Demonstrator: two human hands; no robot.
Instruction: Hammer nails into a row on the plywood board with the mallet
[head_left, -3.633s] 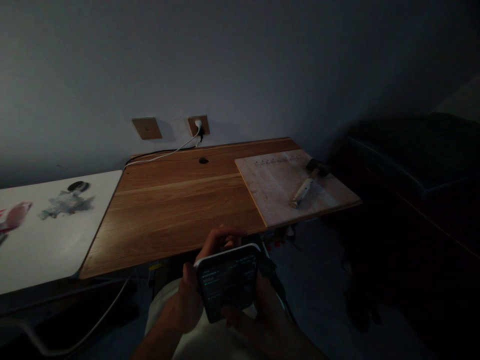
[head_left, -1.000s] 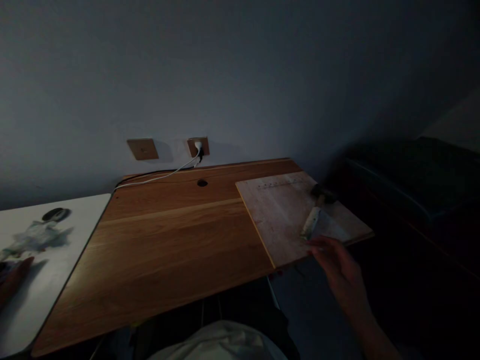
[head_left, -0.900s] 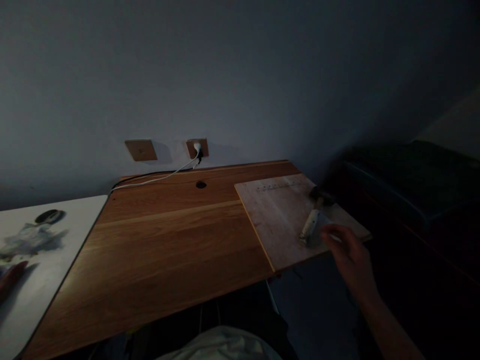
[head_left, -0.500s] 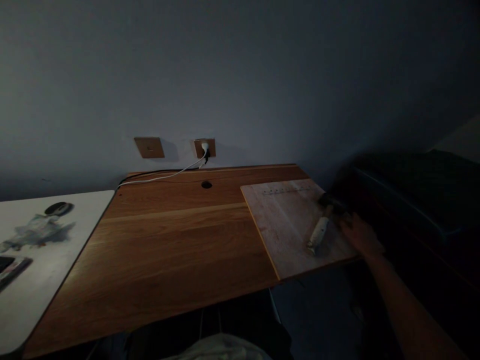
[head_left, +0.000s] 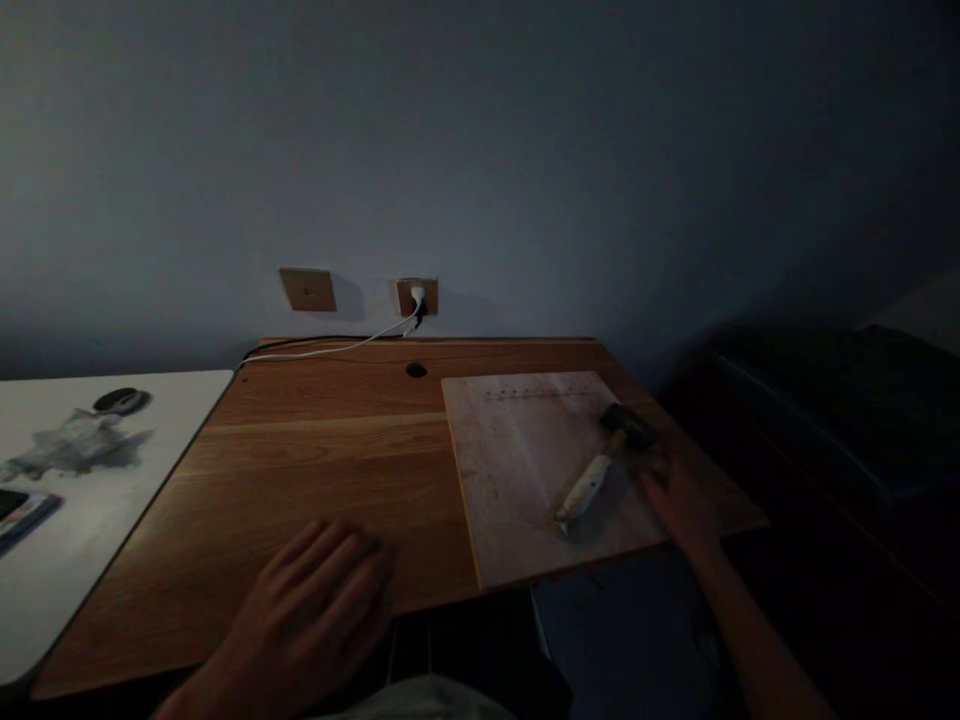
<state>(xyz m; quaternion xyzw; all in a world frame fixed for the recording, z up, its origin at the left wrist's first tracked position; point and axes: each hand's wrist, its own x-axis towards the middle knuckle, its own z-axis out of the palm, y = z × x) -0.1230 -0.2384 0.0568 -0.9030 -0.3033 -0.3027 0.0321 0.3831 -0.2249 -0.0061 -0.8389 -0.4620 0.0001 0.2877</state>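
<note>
A pale wooden board [head_left: 517,470] lies on the right part of a brown wooden desk [head_left: 315,470] in a dim room. A hammer [head_left: 600,466] with a light handle and dark head rests on the board. My right hand [head_left: 679,500] lies on the board's right side, just right of the hammer, fingers flat. My left hand [head_left: 315,600] rests flat on the desk's near edge, fingers stretched out, holding nothing.
A white table [head_left: 82,500] adjoins the desk on the left, with a phone [head_left: 22,510] and dark marks on it. A white cable [head_left: 337,345] runs from a wall socket [head_left: 417,296]. Dark furniture [head_left: 840,420] stands to the right.
The phone once in both hands now lies on the white table. My right hand reached the board, which has shifted left and turned on the desk. My left hand came onto the desk.
</note>
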